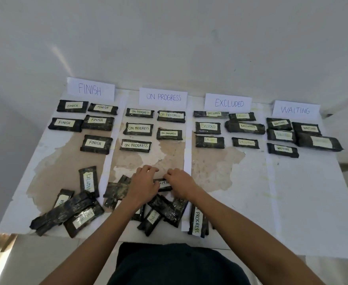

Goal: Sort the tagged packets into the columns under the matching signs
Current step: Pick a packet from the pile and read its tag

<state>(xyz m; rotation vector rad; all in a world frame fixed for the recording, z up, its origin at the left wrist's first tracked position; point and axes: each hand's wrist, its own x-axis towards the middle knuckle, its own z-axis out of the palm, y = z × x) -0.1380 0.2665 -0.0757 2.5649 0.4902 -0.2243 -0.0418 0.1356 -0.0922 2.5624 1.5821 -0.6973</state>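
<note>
Four paper signs stand along the far edge: FINISH (90, 89), ON PROGRESS (163, 97), EXCLUDED (228, 103) and WAITING (295, 110). Several dark packets with matching tags lie in columns under each sign. A loose pile of packets (167, 210) sits near the front edge. My left hand (143, 185) and my right hand (180, 184) are side by side over the pile, fingers curled, each holding one end of a packet tagged WAITING (165, 185). Its ends are hidden under my hands.
An EXCLUDED-tagged packet (88, 181) lies upright at the front left beside a second heap (66, 214). A PROGRESS-tagged packet (196, 222) lies at the front edge. White paper strips (187, 153) divide the columns. The table (292, 192) meets the wall behind the signs.
</note>
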